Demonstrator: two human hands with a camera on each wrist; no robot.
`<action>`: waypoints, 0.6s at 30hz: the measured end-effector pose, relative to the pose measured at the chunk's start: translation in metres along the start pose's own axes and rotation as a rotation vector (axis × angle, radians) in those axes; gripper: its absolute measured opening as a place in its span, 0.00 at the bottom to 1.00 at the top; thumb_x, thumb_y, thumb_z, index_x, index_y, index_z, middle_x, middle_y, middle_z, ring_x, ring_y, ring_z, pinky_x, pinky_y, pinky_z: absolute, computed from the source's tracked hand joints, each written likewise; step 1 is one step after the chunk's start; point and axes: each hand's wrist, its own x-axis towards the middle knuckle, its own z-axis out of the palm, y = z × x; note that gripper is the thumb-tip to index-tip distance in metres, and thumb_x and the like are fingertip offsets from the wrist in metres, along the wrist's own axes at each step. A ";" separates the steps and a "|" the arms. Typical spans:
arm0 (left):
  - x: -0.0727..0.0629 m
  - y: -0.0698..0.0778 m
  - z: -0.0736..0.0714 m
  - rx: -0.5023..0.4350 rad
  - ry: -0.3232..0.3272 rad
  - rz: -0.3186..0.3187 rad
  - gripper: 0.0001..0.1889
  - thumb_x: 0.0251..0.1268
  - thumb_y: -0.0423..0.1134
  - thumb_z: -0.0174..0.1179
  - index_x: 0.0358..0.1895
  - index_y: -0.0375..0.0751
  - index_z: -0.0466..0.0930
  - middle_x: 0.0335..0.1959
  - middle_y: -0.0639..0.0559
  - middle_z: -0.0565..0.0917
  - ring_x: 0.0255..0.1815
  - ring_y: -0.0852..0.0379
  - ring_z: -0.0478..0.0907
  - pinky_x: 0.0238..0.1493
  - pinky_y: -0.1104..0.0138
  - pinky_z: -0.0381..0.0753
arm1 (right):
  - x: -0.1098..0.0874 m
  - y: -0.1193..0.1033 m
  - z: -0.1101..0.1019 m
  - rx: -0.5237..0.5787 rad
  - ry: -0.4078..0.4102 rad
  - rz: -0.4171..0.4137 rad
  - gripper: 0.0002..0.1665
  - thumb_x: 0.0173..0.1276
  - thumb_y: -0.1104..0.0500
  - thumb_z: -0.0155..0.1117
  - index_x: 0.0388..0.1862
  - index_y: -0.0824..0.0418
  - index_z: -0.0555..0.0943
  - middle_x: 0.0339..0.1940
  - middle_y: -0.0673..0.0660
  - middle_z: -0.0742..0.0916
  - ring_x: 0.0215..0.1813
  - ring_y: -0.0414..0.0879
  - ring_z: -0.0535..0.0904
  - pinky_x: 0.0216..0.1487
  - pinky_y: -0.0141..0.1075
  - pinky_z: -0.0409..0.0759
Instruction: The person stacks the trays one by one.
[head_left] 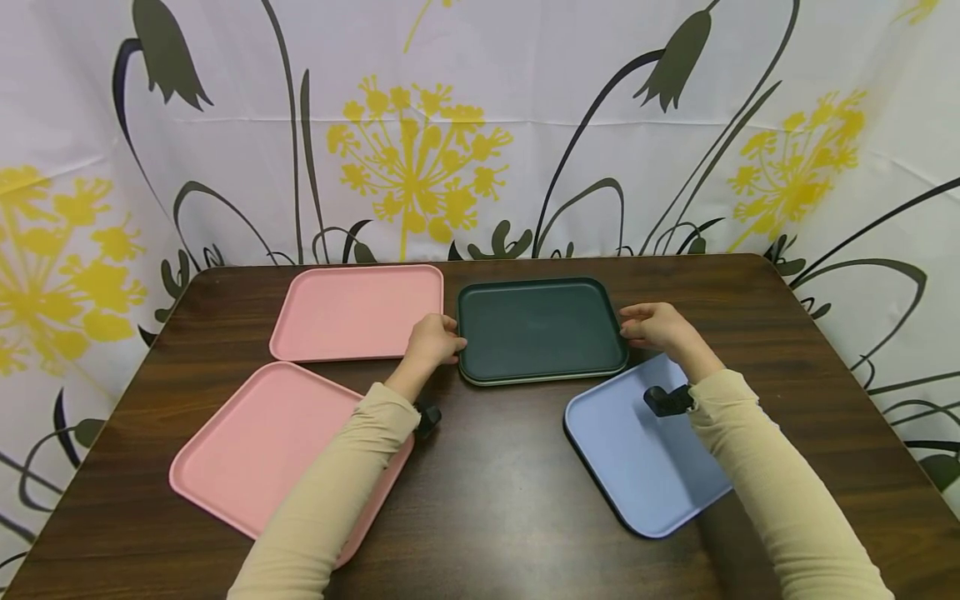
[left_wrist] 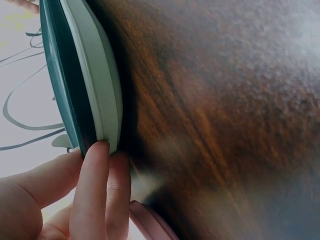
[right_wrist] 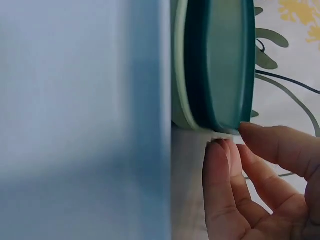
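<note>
Dark green tray (head_left: 540, 329) at the far middle of the table (head_left: 495, 467), stacked on a pale green tray (left_wrist: 102, 85). Pinched at its left edge by the left hand (head_left: 433, 340), at its right edge by the right hand (head_left: 654, 325). Flanked by pink trays (head_left: 356, 312) and a blue tray (head_left: 648, 450).

A dark wooden table (head_left: 510, 467) bears two pink trays (head_left: 352, 312), a green stack (head_left: 540, 329) and a blue tray (head_left: 645, 467).

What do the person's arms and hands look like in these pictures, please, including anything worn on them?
Both arms wear long beige knit sleeves reaching the wrists: the left sleeve and the right sleeve. A small black camera mount sits at each wrist, the left mount and the right mount. The left hand and right hand are bare, with no rings or gloves visible.
</note>
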 end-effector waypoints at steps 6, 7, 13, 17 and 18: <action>0.000 0.000 -0.001 0.000 -0.001 -0.003 0.23 0.63 0.28 0.58 0.62 0.27 0.71 0.53 0.33 0.80 0.41 0.47 0.86 0.35 0.70 0.88 | -0.005 0.003 -0.012 -0.037 -0.040 -0.024 0.31 0.70 0.66 0.53 0.70 0.75 0.61 0.53 0.65 0.79 0.39 0.30 0.77 0.56 0.34 0.83; 0.000 0.000 -0.001 0.001 -0.002 -0.004 0.23 0.64 0.28 0.58 0.62 0.27 0.71 0.53 0.33 0.80 0.41 0.47 0.86 0.35 0.70 0.88 | -0.006 0.004 -0.014 -0.041 -0.045 -0.026 0.32 0.70 0.66 0.54 0.70 0.75 0.60 0.55 0.66 0.78 0.40 0.31 0.77 0.57 0.35 0.82; 0.000 0.001 -0.002 -0.010 -0.013 -0.019 0.24 0.64 0.28 0.58 0.64 0.30 0.69 0.54 0.33 0.80 0.42 0.47 0.85 0.36 0.70 0.87 | -0.013 0.011 -0.027 -0.057 -0.045 -0.036 0.31 0.71 0.65 0.53 0.70 0.75 0.60 0.60 0.70 0.75 0.43 0.33 0.77 0.58 0.36 0.82; -0.001 0.001 -0.002 -0.016 -0.019 -0.020 0.24 0.64 0.28 0.58 0.64 0.30 0.69 0.55 0.33 0.80 0.44 0.45 0.85 0.37 0.69 0.88 | -0.017 0.017 -0.037 -0.047 -0.039 -0.038 0.32 0.71 0.65 0.54 0.70 0.76 0.59 0.55 0.66 0.79 0.41 0.29 0.76 0.51 0.29 0.83; -0.001 0.001 -0.002 -0.017 -0.020 -0.018 0.24 0.64 0.28 0.58 0.64 0.30 0.69 0.55 0.33 0.80 0.45 0.45 0.85 0.37 0.69 0.88 | -0.017 0.019 -0.039 -0.037 -0.035 -0.037 0.33 0.70 0.65 0.54 0.70 0.76 0.58 0.52 0.63 0.81 0.40 0.28 0.76 0.49 0.27 0.83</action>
